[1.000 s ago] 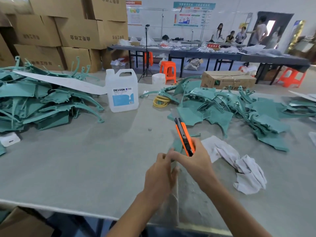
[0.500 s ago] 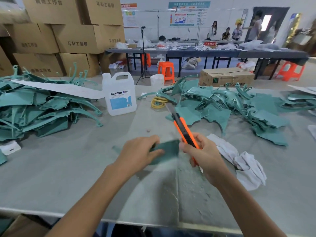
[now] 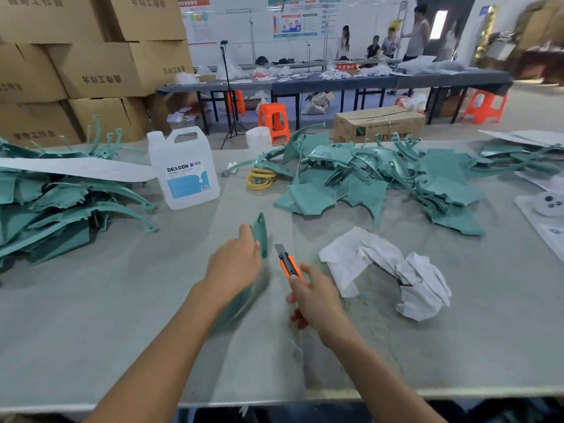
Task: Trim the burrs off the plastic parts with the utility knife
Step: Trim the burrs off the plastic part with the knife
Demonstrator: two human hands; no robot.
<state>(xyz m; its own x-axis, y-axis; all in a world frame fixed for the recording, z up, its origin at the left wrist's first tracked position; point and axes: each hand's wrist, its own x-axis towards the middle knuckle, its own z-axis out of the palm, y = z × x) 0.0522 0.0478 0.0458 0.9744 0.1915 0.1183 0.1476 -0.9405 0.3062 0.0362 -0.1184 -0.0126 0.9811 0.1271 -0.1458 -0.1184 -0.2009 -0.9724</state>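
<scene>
My left hand grips a curved teal plastic part above the table, its pointed end sticking up past my fingers and its lower end blurred under my wrist. My right hand holds an orange utility knife just right of the part, its blade out and pointing up and away. The blade does not touch the part. Piles of the same teal parts lie at the left and at the back right.
A white DEXCON jug stands behind my left hand, with yellow rings beside it. Crumpled white cloth lies right of the knife. A long white strip rests on the left pile. Cardboard boxes and people are in the background.
My left hand has turned the teal part from lying across to standing on end and moved it slightly right. The knife has come off the part and sits lower.
</scene>
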